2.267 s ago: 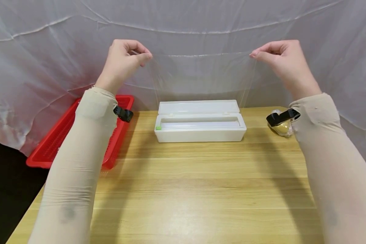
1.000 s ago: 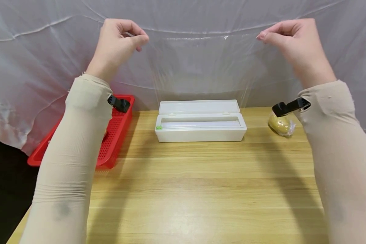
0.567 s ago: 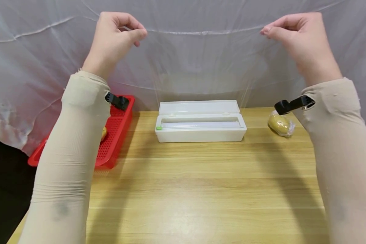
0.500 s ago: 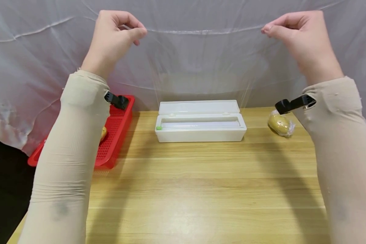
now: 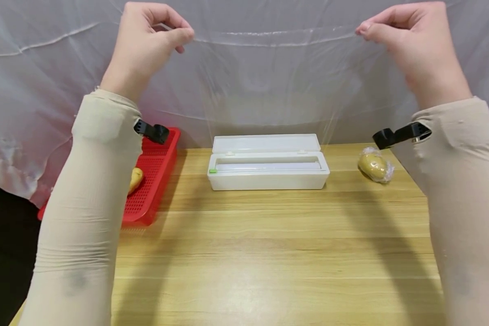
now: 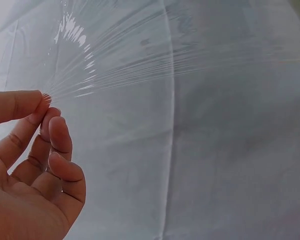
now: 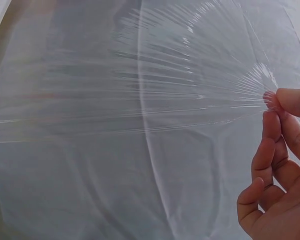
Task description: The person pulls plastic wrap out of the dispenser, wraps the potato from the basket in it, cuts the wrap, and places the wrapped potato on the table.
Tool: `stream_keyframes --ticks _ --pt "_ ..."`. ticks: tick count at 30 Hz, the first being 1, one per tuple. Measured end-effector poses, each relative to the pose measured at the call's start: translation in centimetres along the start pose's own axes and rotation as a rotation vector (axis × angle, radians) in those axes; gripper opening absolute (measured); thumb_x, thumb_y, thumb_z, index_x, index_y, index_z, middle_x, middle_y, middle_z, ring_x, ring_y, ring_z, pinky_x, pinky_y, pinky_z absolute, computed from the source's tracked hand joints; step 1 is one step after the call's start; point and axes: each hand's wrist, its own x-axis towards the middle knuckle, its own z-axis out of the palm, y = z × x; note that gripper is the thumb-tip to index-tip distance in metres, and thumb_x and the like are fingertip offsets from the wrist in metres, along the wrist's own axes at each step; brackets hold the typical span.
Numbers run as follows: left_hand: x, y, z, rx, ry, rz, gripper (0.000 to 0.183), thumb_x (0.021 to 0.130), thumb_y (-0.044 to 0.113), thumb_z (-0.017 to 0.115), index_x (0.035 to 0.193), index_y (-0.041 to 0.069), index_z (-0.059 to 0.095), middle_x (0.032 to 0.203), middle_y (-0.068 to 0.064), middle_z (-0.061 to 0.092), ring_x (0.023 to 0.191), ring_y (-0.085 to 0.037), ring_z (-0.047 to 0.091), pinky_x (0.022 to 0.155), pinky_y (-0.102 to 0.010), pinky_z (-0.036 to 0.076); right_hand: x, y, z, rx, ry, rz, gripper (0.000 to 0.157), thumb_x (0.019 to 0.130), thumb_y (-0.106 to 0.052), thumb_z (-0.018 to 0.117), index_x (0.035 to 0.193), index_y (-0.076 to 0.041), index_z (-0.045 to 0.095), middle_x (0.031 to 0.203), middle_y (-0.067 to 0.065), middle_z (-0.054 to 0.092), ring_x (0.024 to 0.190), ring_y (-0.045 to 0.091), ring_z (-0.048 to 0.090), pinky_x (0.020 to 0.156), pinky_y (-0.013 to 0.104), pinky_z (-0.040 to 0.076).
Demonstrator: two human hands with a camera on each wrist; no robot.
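A clear sheet of cling film (image 5: 269, 81) stretches upward from a white cling film box (image 5: 268, 181) whose lid (image 5: 265, 143) stands open at the back. My left hand (image 5: 148, 45) pinches one upper corner of the film between thumb and forefinger. At the opposite corner my right hand (image 5: 417, 50) does the same. Creases fan out from the left fingertips (image 6: 46, 99) in the left wrist view, and likewise from the right fingertips (image 7: 271, 100) in the right wrist view. Inside the box lies a pale roll (image 5: 266, 166); a small green piece (image 5: 213, 171) sits at its left end.
On the left, partly behind my forearm, is a red perforated basket (image 5: 156, 190) holding a yellowish, potato-like item (image 5: 136, 179). A similar item wrapped in clear film (image 5: 375, 165) lies on the wooden table (image 5: 269, 253) at right. A grey cloth (image 5: 65, 68) hangs behind.
Both hands have risen and moved somewhat apart, drawing a longer length of film out of the box. The box and the wrapped item have stayed in place.
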Motion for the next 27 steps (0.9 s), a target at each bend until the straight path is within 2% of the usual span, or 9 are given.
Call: stream_keyframes --ticks 5,10,16,21,24,27 --pt "0.0 0.6 -0.2 -0.024 0.004 -0.003 0.010 0.099 0.020 0.076 0.094 0.013 0.082 0.094 0.007 0.063 0.081 -0.011 0.060 0.077 -0.025 0.042 0.0 -0.3 -0.4 0.066 0.002 -0.031 0.015 0.087 -0.003 0.088 0.095 0.008 0.081 0.087 0.000 0.083 0.091 0.013 0.066 0.073 0.016 0.045" --pt "-0.1 1.1 -0.3 -0.053 0.003 -0.014 0.009 0.099 0.020 0.076 0.095 0.013 0.080 0.093 0.006 0.064 0.084 -0.011 0.060 0.081 -0.025 0.042 0.0 -0.7 -0.5 0.063 0.019 -0.046 0.013 0.087 -0.003 0.087 0.094 0.006 0.082 0.086 0.001 0.082 0.085 0.012 0.060 0.064 0.017 0.037" --pt "-1.1 1.8 -0.8 -0.077 0.001 0.004 0.007 0.098 0.019 0.077 0.094 0.014 0.079 0.093 0.004 0.066 0.083 -0.013 0.059 0.080 -0.025 0.041 -0.9 -1.1 -0.4 0.112 0.029 -0.070 0.018 0.084 -0.003 0.090 0.093 0.009 0.081 0.086 0.004 0.082 0.085 0.015 0.057 0.065 0.017 0.038" --pt "-3.7 2.0 -1.7 -0.023 -0.033 0.150 0.009 0.096 0.014 0.079 0.094 0.006 0.081 0.082 0.002 0.069 0.072 -0.016 0.054 0.069 -0.024 0.041 -3.4 -1.1 -1.2 0.099 0.027 -0.081 0.015 0.088 0.000 0.086 0.094 0.011 0.079 0.088 0.005 0.083 0.087 0.016 0.062 0.070 0.016 0.045" --pt "-6.1 1.4 -1.9 -0.010 -0.081 0.260 0.007 0.095 0.008 0.079 0.094 0.001 0.081 0.080 0.000 0.072 0.071 -0.018 0.054 0.062 -0.024 0.041 -5.8 -0.4 -2.1 0.146 0.005 -0.131 0.015 0.089 0.005 0.083 0.095 0.017 0.076 0.089 0.009 0.083 0.086 0.018 0.068 0.078 0.018 0.051" --pt "-9.1 0.7 -2.1 -0.021 -0.171 0.393 0.003 0.094 -0.001 0.078 0.095 -0.002 0.080 0.086 -0.003 0.075 0.075 -0.018 0.059 0.062 -0.021 0.046 -8.7 0.7 -3.3 0.201 -0.071 -0.209 0.012 0.092 0.014 0.074 0.095 0.024 0.070 0.091 0.016 0.081 0.086 0.021 0.071 0.086 0.021 0.055"
